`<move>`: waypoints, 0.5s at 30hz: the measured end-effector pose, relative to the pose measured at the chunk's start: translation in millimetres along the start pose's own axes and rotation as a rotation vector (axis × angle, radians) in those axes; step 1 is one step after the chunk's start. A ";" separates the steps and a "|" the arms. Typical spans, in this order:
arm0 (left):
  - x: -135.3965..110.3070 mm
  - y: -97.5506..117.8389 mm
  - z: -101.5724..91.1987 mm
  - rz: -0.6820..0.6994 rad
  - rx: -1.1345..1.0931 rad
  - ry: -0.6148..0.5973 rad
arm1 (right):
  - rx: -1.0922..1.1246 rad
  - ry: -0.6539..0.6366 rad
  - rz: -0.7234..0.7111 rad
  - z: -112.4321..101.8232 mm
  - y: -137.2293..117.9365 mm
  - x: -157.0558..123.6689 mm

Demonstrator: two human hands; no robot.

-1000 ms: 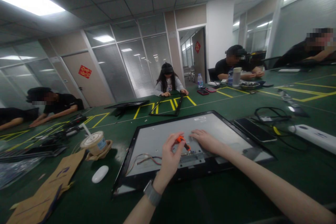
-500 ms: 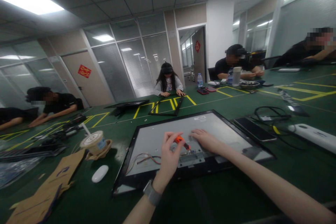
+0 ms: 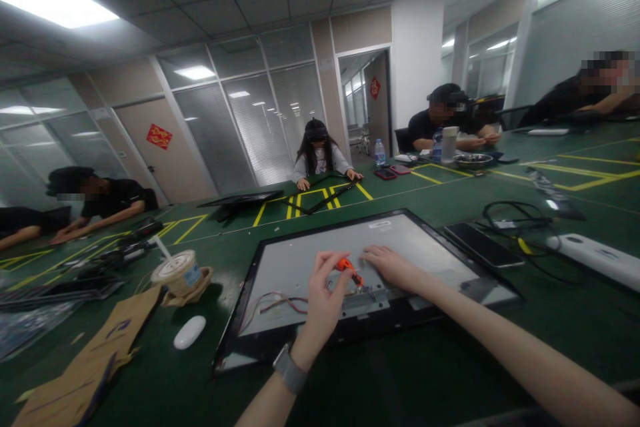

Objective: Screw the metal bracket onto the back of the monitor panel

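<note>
A flat monitor panel (image 3: 400, 240) lies face down on the green table in front of me, black frame around a grey metal back. My left hand (image 3: 324, 297) pinches a small orange screwdriver (image 3: 347, 268), its tip set down on a metal bracket (image 3: 365, 300) near the panel's near edge. My right hand (image 3: 393, 265) rests flat on the panel just right of the screwdriver, fingers stretched out. Thin coloured wires (image 3: 275, 303) run across the panel left of my left hand. A watch sits on my left wrist.
A paper cup with a straw (image 3: 179, 271), a white mouse (image 3: 190, 331) and brown cardboard (image 3: 100, 353) lie to the left. A phone (image 3: 480, 245), black cables (image 3: 520, 217) and a white power strip (image 3: 595, 257) lie to the right. Several people sit around the table.
My hands have barely moved on the screwdriver. The person across the table has turned the black frame in front of them.
</note>
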State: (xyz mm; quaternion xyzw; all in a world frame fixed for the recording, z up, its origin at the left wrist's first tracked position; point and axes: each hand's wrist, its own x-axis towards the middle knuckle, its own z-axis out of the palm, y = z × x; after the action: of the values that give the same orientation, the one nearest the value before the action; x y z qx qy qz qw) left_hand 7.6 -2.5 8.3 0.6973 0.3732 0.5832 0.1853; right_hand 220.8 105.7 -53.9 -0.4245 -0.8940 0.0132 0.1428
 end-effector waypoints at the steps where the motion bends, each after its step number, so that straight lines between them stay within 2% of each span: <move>1: 0.4 1.3 0.1 0.006 0.000 -0.001 | 0.000 -0.002 0.001 -0.6 -0.6 -0.2; 9: -0.5 5.6 0.5 -0.068 -0.171 -0.084 | -0.004 -0.015 0.002 -4.1 -2.9 -0.9; 15: -1.0 4.2 1.8 -0.021 -0.014 -0.001 | -0.011 -0.013 -0.002 -2.6 -2.2 -0.5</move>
State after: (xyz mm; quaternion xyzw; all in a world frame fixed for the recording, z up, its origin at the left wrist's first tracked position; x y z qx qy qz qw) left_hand 10.5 -5.7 10.0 0.6924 0.3763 0.5834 0.1965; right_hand 220.1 103.7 -51.2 -0.4242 -0.8954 0.0110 0.1345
